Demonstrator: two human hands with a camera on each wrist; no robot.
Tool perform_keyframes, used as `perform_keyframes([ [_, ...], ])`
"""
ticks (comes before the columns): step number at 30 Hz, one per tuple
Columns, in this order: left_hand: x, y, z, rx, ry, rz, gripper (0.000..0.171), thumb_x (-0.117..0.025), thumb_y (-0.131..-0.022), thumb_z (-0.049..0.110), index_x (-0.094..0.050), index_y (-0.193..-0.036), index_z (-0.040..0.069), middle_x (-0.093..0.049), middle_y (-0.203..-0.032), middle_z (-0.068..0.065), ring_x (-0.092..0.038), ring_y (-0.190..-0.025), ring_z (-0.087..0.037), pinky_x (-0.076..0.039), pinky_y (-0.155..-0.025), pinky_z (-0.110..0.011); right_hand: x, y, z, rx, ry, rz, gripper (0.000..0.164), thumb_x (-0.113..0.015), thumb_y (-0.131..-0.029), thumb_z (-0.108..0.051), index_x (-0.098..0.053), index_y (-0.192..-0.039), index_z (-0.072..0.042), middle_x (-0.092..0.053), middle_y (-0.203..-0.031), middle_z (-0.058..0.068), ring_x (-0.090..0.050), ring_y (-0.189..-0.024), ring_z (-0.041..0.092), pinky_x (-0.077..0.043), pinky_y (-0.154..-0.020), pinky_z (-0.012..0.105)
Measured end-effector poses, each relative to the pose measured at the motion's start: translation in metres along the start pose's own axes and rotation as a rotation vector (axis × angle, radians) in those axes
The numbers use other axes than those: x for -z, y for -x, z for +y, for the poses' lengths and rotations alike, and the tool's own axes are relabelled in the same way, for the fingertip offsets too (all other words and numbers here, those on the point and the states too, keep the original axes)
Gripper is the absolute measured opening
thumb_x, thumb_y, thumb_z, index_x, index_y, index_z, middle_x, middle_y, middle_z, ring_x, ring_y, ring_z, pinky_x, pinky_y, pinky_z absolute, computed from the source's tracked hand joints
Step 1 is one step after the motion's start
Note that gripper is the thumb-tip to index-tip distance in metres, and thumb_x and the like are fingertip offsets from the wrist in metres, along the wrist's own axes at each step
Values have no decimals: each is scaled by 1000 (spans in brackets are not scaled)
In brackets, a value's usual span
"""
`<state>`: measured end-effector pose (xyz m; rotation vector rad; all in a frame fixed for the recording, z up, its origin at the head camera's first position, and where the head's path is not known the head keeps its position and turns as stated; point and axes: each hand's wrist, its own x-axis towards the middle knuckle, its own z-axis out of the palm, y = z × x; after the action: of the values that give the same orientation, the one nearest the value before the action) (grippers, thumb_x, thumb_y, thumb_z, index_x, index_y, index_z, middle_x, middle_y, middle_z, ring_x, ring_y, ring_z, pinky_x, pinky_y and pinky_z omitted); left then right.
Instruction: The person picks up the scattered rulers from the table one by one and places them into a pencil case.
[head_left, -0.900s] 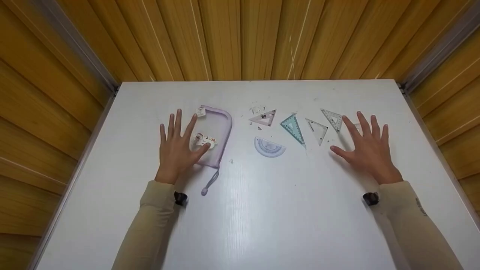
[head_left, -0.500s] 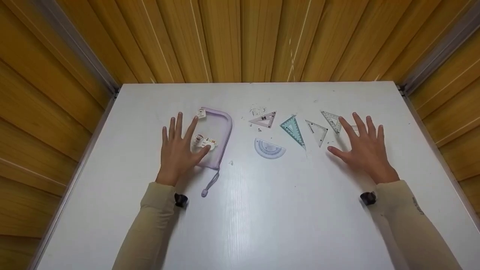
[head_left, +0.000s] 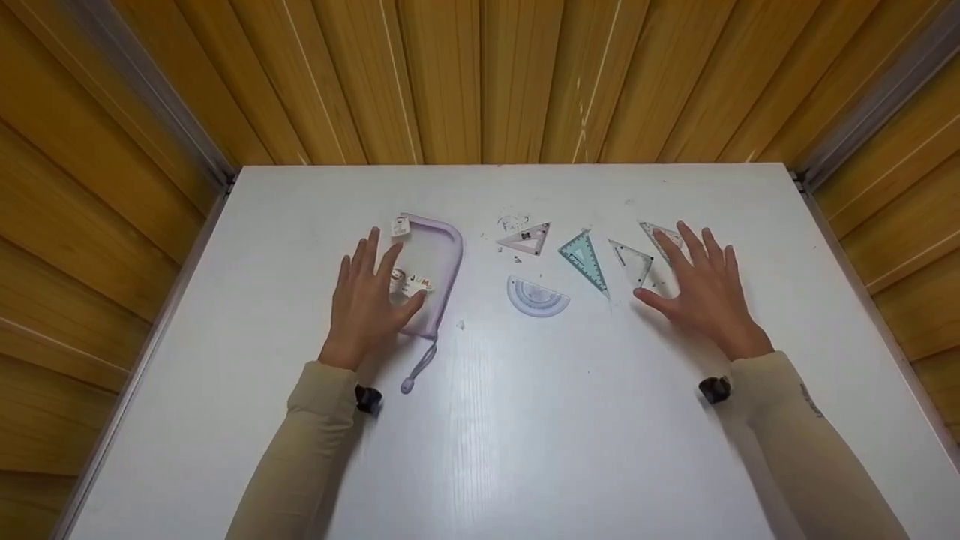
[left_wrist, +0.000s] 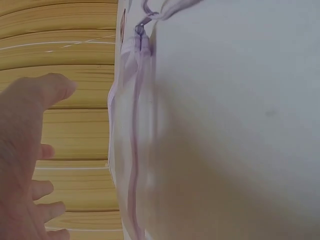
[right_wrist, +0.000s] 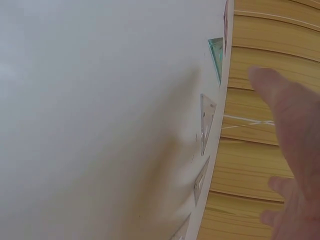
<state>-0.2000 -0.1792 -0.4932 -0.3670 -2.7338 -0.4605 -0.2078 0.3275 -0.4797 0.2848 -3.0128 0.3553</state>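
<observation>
My left hand hovers with spread fingers over the left part of a see-through pouch with lilac edging and a cord. Its thumb lies over the pouch's printed label; in the left wrist view, the hand appears apart from the pouch. Fingers spread, my right hand is above the table, partly covering a clear set square. Left of its thumb lies another clear set square, then a teal set square and a pinkish set square. A bluish protractor lies nearer the front. Neither hand holds anything.
Everything lies on a white table. Small dark marks or scraps show near the pinkish set square. Yellow wood-grain panels stand behind and beside the table. At its lower edge, the right wrist view shows part of another clear piece.
My right hand has moved left, bringing its thumb close to the clear set square. The left hand has shifted slightly right over the pouch. The pouch, set squares and protractor stay in place.
</observation>
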Motion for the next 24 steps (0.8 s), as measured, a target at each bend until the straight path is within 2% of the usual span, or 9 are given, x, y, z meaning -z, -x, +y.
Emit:
perform_keyframes([
  [7, -3, -1, 8, -35, 25, 9, 78, -74, -89, 50, -50, -150, 7, -31, -163, -23, -38, -144, -46, -31, -114, -63, -4, -6, -14, 19, -49, -2, 99, -73, -87, -61, -21, -165, -28, -16, -170, 16, -10, -153, 48, -4, -117, 71],
  [11, -5, -2, 14, -29, 56, -4, 80, -74, -88, 51, -48, -151, 8, -34, -162, -22, -43, -142, -44, -36, -113, -60, -6, -10, -22, 37, -87, 6, 99, -76, -87, -57, -23, -165, -26, -20, -169, 13, -17, -152, 46, -12, -116, 70],
  [13, -6, -2, 17, -14, 78, -18, 83, -74, -88, 53, -47, -152, 8, -36, -161, -21, -46, -140, -43, -40, -110, -57, -8, -11, -26, 43, -102, 11, 100, -77, -86, -57, -23, -165, -25, -23, -168, 13, -20, -150, 45, -15, -116, 69],
  [17, -8, -2, 23, 16, 92, -33, 92, -72, -86, 65, -44, -153, 8, -41, -158, -21, -54, -132, -43, -53, -95, -54, -13, -14, -36, 38, -133, 8, 101, -78, -85, -56, -24, -164, -24, -27, -166, 13, -26, -147, 44, -22, -114, 69],
  [20, -10, -2, 27, 32, 78, -39, 99, -70, -84, 72, -42, -154, 8, -43, -157, -22, -57, -128, -43, -57, -87, -52, -16, -16, -44, 28, -157, -1, 101, -80, -84, -55, -24, -164, -26, -29, -165, 11, -28, -146, 42, -25, -114, 67],
  [24, -13, -3, 31, 47, 65, -42, 104, -69, -82, 75, -40, -156, 8, -44, -156, -24, -57, -129, -43, -58, -84, -51, -21, -16, -53, 33, -185, -6, 101, -81, -84, -52, -25, -164, -24, -30, -165, 11, -28, -147, 39, -27, -116, 63],
])
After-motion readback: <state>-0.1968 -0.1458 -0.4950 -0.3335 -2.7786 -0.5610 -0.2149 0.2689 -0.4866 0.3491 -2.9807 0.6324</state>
